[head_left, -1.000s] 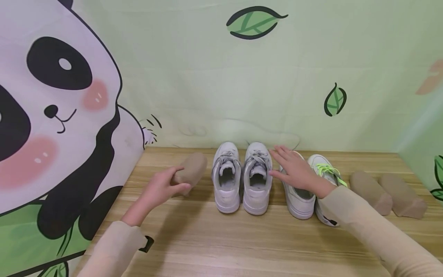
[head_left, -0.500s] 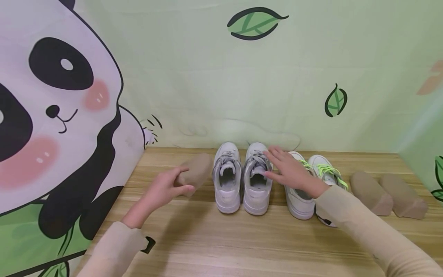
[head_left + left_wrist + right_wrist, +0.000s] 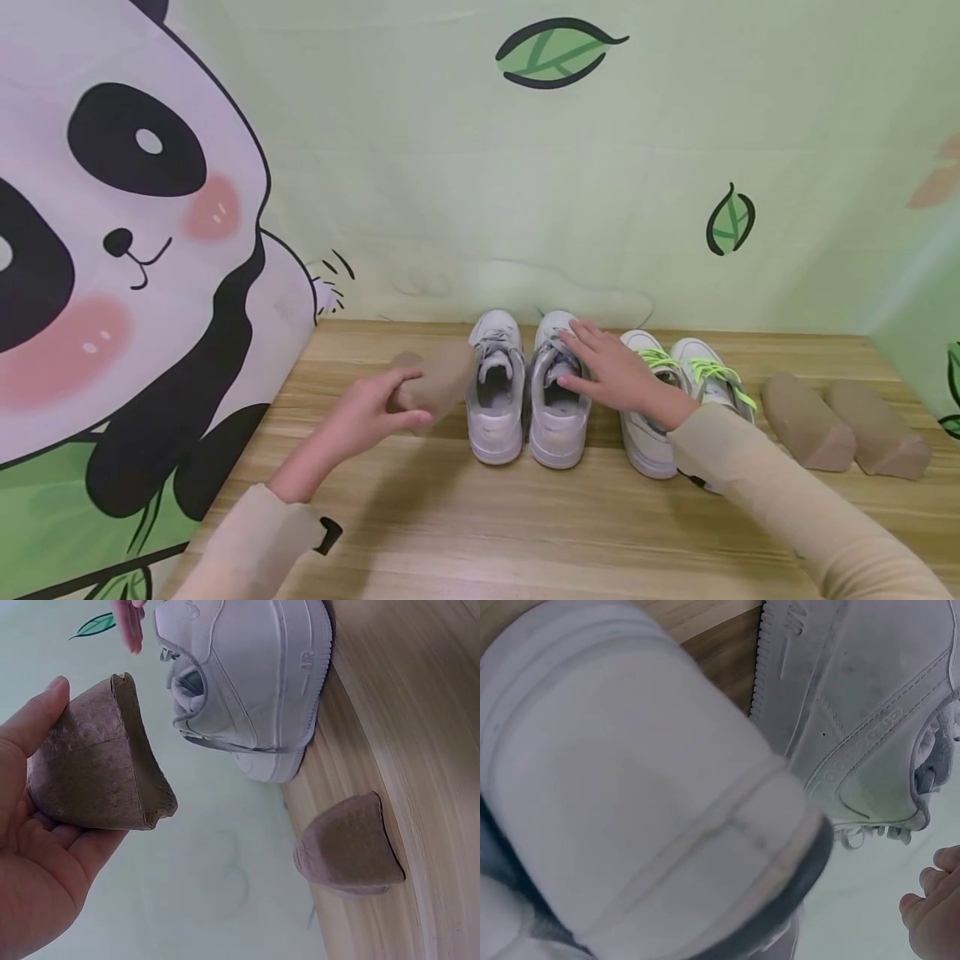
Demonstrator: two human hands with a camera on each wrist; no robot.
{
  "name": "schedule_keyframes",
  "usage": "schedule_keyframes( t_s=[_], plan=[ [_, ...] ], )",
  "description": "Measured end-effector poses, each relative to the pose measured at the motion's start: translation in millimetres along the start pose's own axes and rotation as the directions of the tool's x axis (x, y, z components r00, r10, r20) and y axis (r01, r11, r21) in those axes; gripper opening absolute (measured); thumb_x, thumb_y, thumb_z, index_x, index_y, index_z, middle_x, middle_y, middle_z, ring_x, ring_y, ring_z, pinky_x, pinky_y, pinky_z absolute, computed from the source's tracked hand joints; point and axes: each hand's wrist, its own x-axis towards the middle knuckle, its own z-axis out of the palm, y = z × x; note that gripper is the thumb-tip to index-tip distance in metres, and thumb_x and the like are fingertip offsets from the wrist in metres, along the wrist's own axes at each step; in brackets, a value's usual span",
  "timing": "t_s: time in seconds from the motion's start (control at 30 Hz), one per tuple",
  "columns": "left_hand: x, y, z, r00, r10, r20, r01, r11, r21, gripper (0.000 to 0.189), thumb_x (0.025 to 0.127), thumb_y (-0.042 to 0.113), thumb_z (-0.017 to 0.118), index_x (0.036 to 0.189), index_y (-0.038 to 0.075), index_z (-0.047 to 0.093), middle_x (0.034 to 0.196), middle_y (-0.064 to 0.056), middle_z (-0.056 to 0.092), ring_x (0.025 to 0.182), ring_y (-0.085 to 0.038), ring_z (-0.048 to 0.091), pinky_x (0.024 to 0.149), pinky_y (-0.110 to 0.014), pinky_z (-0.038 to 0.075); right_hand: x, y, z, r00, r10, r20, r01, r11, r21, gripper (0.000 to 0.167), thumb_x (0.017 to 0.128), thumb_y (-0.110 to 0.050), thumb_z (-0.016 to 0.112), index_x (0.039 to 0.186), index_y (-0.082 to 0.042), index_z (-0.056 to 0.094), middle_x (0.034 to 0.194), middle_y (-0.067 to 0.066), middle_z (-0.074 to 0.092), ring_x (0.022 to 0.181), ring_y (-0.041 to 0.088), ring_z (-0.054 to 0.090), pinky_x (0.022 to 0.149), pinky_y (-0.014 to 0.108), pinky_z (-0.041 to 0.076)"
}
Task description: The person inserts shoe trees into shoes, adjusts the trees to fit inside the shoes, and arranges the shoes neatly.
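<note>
In the head view my left hand (image 3: 367,412) grips a brown moulded-pulp shoe insert (image 3: 446,379), thumb on one side and fingers on the other. The left wrist view shows this insert (image 3: 90,757) raised, its hollow end facing away from the palm. A second insert (image 3: 352,844) lies on the wooden surface below it. Just right of the held insert stand two white sneakers with grey laces, the left sneaker (image 3: 497,433) and the right sneaker (image 3: 558,437). My right hand (image 3: 622,367) hovers, fingers spread, over the right one's side; whether it touches cannot be seen.
Two white sneakers with green laces (image 3: 705,367) stand partly under my right forearm. Further right lie two more brown inserts, the nearer insert (image 3: 806,421) and the outer insert (image 3: 877,429). A green printed backdrop (image 3: 420,183) rises behind the wooden surface (image 3: 480,533).
My left hand has carried the insert slightly right and up, towards the grey-laced sneakers, uncovering part of the second insert. My right hand has shifted left over the right grey-laced sneaker.
</note>
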Motion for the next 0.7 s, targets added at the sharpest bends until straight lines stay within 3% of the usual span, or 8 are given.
schedule_keyframes(
  t_s=[0.7],
  plan=[
    [-5.5, 17.2, -0.9, 0.997, 0.072, 0.040, -0.072, 0.997, 0.007, 0.063, 0.072, 0.040, 0.068, 0.124, 0.008, 0.049, 0.118, -0.012, 0.057, 0.097, -0.019, 0.056, 0.078, -0.034, 0.045, 19.3, -17, 4, 0.998, -0.057, 0.014, 0.056, 0.998, 0.040, 0.065, 0.085, -0.041, 0.052, 0.136, -0.006, 0.032, 0.141, 0.021, 0.027, 0.131, 0.035, 0.024, 0.104, 0.048, 0.022]
  ],
)
